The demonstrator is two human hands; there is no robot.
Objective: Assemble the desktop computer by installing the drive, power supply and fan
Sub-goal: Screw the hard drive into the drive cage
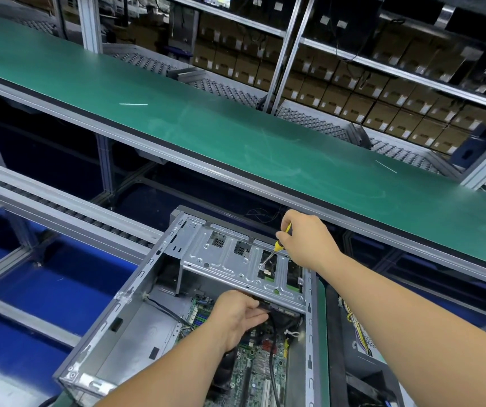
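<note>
Head view: we are looking down into the open grey steel computer case [124, 327], which is lying on its side at the near edge of the line, with the long green conveyor belt [236, 136] running behind it. We are working on the drive step. Our right hand [306, 239] is clenching a small yellow-handled screwdriver [278, 245], and its tip is coming down through a cut-out in the top of the ribbed silver drive cage [230, 265], where a screw seems to be sitting. Our left hand [236, 315] is reaching in under the front lip of that cage, with the fingers curling round the end of the dark flat drive [265, 305] that is sitting in the bay, apparently steadying it against the push of the tool. Below it the green motherboard [253, 374] is lying exposed, with a black cable [272, 356] running across it.

We are judging the task to be at an early stage: the fan is not showing anywhere, and the dark box with yellow wiring [356, 327] lying just outside the case on the right may be the power supply, though we cannot be sure. The next move is calling for the screwdriver to be kept square in the screw head while the left hand is bracing the drive, so that the holes are staying lined up and the tip is not slipping onto the board beneath.
</note>
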